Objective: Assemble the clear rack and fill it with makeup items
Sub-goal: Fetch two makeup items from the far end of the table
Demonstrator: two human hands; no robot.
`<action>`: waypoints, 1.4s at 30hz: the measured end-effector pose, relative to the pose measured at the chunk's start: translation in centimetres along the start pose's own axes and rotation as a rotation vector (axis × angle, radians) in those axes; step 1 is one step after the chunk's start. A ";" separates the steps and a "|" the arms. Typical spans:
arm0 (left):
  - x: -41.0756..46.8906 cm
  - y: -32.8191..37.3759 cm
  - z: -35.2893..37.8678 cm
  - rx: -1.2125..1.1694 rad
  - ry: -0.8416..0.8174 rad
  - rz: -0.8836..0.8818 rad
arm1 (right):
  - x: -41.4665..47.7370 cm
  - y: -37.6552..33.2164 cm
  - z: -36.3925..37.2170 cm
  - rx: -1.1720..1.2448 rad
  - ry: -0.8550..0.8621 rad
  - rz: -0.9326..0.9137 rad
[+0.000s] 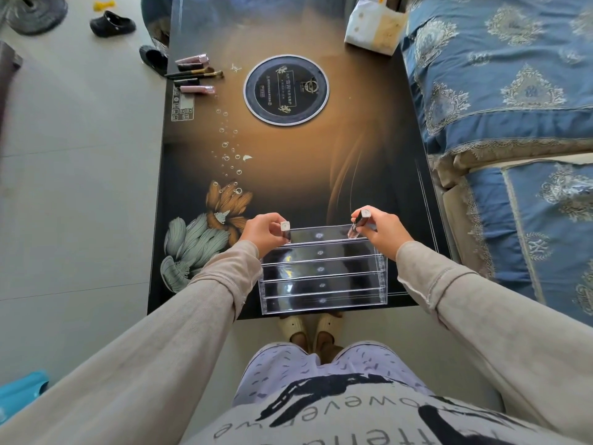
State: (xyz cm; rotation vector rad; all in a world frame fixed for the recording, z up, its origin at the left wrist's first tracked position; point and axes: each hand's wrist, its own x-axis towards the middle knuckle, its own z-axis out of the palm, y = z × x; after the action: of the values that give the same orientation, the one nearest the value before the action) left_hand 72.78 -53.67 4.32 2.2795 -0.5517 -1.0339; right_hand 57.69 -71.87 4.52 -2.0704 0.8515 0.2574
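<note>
A clear tiered rack [322, 269] stands at the near edge of the dark glass table [288, 175]. My left hand [263, 231] grips a dark lipstick tube with a silver cap [285, 231] upright at the rack's back left corner. Over the back right corner my right hand [383, 228] holds a black-capped lip gloss tube [358, 223], tilted, its clear end at the top tier. The rack's lower tiers hold nothing. More makeup items [195, 73], pink tubes and brushes, lie at the table's far left edge.
A round black hotplate disc [286, 89] sits in the table's far middle. A white bag [373, 25] stands at the far right corner. A blue patterned sofa [513, 123] runs along the right side. Slippers [112, 24] lie on the floor at left.
</note>
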 end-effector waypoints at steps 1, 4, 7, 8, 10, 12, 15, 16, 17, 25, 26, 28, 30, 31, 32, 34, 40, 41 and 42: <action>-0.1 0.0 0.1 0.010 -0.004 0.006 | 0.0 0.0 0.0 -0.001 -0.003 -0.002; -0.2 -0.2 0.2 0.031 0.007 0.018 | -0.1 0.1 -0.2 -0.004 -0.011 -0.006; -0.2 -0.2 0.3 0.045 0.017 0.031 | -0.2 0.1 -0.3 -0.019 -0.030 -0.010; -0.2 -0.2 0.4 0.051 0.020 0.034 | -0.2 0.1 -0.4 -0.025 -0.035 -0.012; -0.1 -0.2 0.4 0.058 0.028 0.035 | -0.2 0.0 -0.4 -0.031 -0.039 -0.014; -0.1 -0.3 0.4 0.055 0.029 0.036 | -0.2 0.0 -0.5 -0.035 -0.042 -0.013; -0.1 -0.3 0.4 0.052 0.028 0.040 | -0.1 0.0 -0.6 -0.055 -0.043 -0.021; -0.1 -0.3 0.4 0.050 0.026 0.039 | -0.1 0.1 -0.6 -0.063 -0.039 -0.029; -0.1 -0.3 0.4 0.049 0.022 0.037 | -0.1 0.1 -0.6 -0.069 -0.033 -0.037; -0.2 -0.6 0.5 0.044 0.022 0.032 | -0.3 0.2 -0.5 -0.092 -0.021 -0.053; -0.2 -0.6 0.6 0.043 0.022 0.033 | -0.3 0.2 -0.5 -0.092 -0.019 -0.051; -0.2 -0.8 0.6 0.035 0.028 0.034 | -0.3 0.2 -0.3 -0.091 -0.013 -0.048; -0.2 -1.0 0.6 0.027 0.034 0.034 | -0.3 0.1 -0.3 -0.087 -0.011 -0.046; -0.2 -1.1 0.6 0.025 0.036 0.035 | -0.3 0.1 -0.2 -0.085 -0.011 -0.045; -0.1 -1.1 0.6 0.023 0.037 0.036 | -0.3 0.1 -0.2 -0.085 -0.012 -0.045; -0.1 -1.3 0.6 0.018 0.045 0.036 | -0.3 0.1 -0.2 -0.084 -0.011 -0.046; -0.3 -2.4 0.6 -0.031 0.020 -0.009 | -0.4 0.3 -0.3 -0.097 -0.012 -0.029; -0.6 -2.8 0.7 -0.027 0.026 -0.016 | -0.5 0.4 -0.2 -0.095 -0.012 -0.018; -1.0 -3.3 0.8 -0.017 0.042 -0.020 | -0.6 0.6 -0.2 -0.089 -0.007 -0.001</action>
State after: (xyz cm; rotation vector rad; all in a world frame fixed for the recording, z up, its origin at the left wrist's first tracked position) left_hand 72.01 -50.82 2.30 2.2911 -0.5020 -0.9945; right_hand 56.82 -71.93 4.55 -2.1509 0.8483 0.3066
